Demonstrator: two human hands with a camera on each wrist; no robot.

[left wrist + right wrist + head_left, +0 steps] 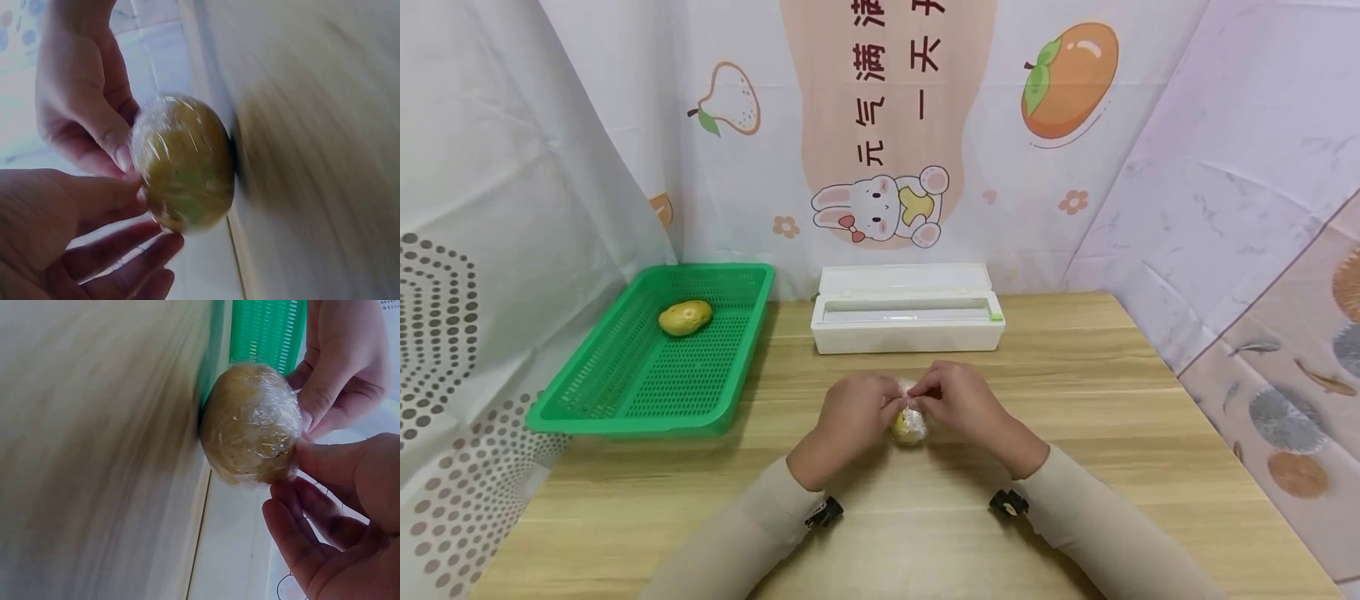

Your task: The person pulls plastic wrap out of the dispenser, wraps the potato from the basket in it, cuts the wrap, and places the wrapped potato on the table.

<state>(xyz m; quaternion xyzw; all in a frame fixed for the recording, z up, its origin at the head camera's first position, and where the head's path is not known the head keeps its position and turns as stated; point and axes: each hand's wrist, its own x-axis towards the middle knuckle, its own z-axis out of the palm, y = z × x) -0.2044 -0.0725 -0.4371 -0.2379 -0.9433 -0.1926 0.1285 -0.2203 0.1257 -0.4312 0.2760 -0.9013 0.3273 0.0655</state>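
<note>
The left hand (856,410) and right hand (964,402) pinch clear film (282,415), yellow fruit (187,169) just beneath their grip; pulled too hard, that film (it looks flimsy) could tear.

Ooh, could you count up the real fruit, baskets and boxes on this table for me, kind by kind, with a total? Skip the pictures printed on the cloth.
Fruit: 2 (the wrapped fruit and the bare fruit)
Baskets: 1 (the green basket)
Boxes: 1 (the white box)
Total: 4
</note>
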